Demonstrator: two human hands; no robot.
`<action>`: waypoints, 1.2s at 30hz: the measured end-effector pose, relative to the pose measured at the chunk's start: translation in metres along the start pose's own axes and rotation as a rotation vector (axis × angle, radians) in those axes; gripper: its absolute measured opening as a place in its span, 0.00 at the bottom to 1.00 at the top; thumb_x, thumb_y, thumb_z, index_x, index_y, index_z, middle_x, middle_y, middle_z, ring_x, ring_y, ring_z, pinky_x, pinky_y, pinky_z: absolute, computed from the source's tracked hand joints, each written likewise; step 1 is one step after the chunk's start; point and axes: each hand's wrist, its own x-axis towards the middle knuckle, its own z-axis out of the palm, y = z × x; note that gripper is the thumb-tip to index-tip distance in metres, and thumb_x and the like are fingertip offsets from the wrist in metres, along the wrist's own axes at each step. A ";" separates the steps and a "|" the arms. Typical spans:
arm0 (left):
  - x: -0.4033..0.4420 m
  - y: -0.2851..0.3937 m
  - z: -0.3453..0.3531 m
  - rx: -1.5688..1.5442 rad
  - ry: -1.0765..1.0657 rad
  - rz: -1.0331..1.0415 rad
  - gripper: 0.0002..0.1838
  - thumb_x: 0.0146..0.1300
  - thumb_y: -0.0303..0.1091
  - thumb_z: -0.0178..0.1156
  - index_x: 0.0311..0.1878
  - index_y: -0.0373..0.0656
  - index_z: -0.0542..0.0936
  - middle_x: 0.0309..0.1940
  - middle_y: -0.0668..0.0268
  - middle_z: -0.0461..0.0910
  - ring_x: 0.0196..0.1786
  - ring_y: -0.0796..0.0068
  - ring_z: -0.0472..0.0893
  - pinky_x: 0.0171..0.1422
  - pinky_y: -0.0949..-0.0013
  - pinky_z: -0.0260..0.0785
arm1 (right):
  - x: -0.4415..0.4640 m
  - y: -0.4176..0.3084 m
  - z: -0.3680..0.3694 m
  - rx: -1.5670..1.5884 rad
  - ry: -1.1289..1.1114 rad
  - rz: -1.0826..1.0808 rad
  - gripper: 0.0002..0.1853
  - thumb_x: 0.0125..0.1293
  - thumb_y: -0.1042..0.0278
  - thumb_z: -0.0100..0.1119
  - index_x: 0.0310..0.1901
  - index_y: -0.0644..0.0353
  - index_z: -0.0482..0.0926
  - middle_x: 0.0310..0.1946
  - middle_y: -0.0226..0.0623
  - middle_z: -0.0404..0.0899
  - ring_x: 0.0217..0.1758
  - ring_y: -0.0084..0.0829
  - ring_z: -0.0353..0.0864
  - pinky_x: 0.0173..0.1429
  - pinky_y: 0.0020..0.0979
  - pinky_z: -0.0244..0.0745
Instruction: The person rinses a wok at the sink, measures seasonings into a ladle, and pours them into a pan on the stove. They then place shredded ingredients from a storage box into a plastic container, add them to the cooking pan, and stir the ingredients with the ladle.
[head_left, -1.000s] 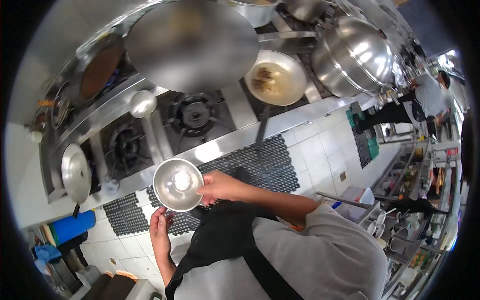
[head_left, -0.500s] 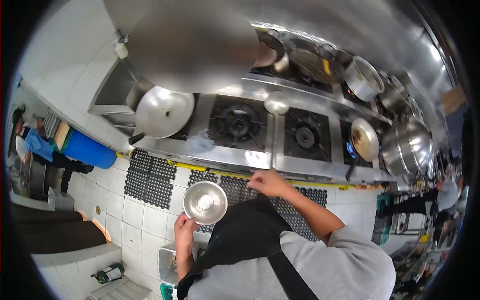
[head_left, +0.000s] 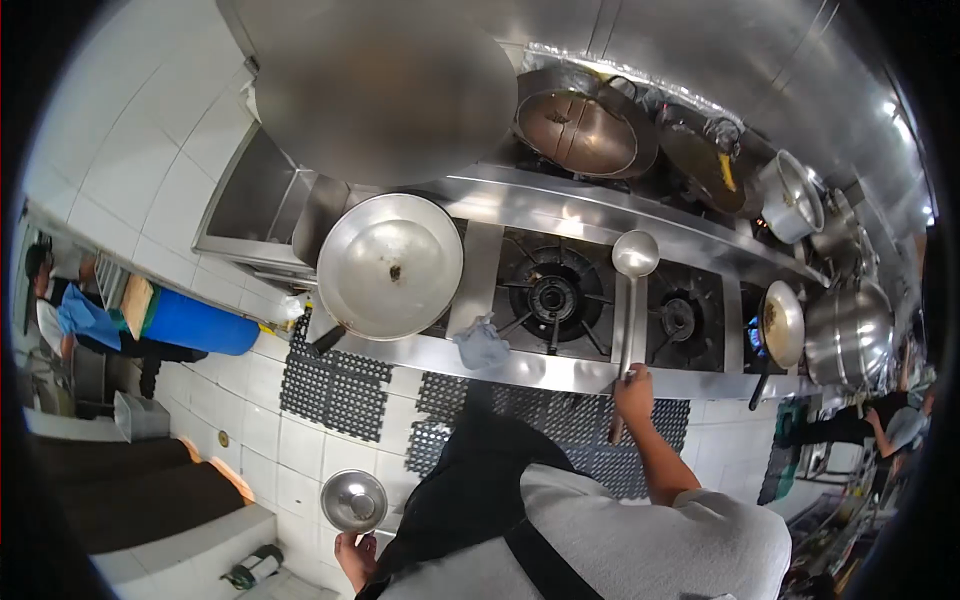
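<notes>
At the front edge of the stove, my right hand [head_left: 633, 394] is closed around the handle of a long metal ladle [head_left: 635, 254]. The ladle's round cup rests over the strip between two burners, and its handle end sticks out below my fist. Down at the lower left, my left hand [head_left: 356, 560] grips a shiny metal bowl [head_left: 354, 500] by its near rim, away from the stove. The bowl's open side faces up; I cannot make out any contents.
On the stove's left side sits a large wide pan [head_left: 390, 268], with a crumpled cloth [head_left: 481, 343] beside it. A small pan [head_left: 782, 325] stands by a blue flame at right, near a large steel pot [head_left: 848, 332]. Woks [head_left: 578, 133] line the back. Black mats [head_left: 335, 390] cover some floor.
My right hand has moved right and taken hold of the ladle's handle. My left hand has drawn the bowl down and left, away from the stove. The camera view has shifted.
</notes>
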 end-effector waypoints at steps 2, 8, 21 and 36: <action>0.031 0.030 -0.006 -0.016 0.005 -0.019 0.07 0.63 0.29 0.60 0.44 0.44 0.78 0.37 0.67 0.79 0.40 0.69 0.78 0.38 0.70 0.69 | 0.001 -0.009 0.002 0.005 -0.007 0.096 0.23 0.58 0.67 0.65 0.54 0.63 0.73 0.42 0.54 0.80 0.47 0.56 0.82 0.52 0.50 0.76; 0.130 0.149 0.021 0.051 -0.112 0.188 0.14 0.67 0.39 0.60 0.52 0.44 0.76 0.51 0.65 0.78 0.46 0.62 0.78 0.51 0.63 0.72 | 0.011 -0.025 0.005 0.082 -0.096 0.215 0.20 0.58 0.57 0.64 0.44 0.67 0.83 0.32 0.55 0.86 0.36 0.54 0.86 0.44 0.48 0.77; 0.398 0.459 0.352 0.194 -0.384 0.567 0.06 0.63 0.31 0.64 0.37 0.41 0.78 0.29 0.67 0.79 0.28 0.80 0.76 0.34 0.70 0.73 | -0.100 -0.108 0.034 0.671 0.225 0.558 0.05 0.62 0.78 0.55 0.31 0.56 0.72 0.19 0.20 0.65 0.20 0.14 0.60 0.24 0.25 0.53; 0.682 0.425 0.548 1.833 -0.354 0.514 0.14 0.66 0.35 0.63 0.43 0.30 0.85 0.38 0.50 0.87 0.37 0.57 0.88 0.40 0.57 0.81 | -0.335 -0.316 0.032 0.644 0.369 1.256 0.05 0.58 0.71 0.53 0.28 0.62 0.75 0.18 0.37 0.70 0.15 0.35 0.71 0.19 0.37 0.67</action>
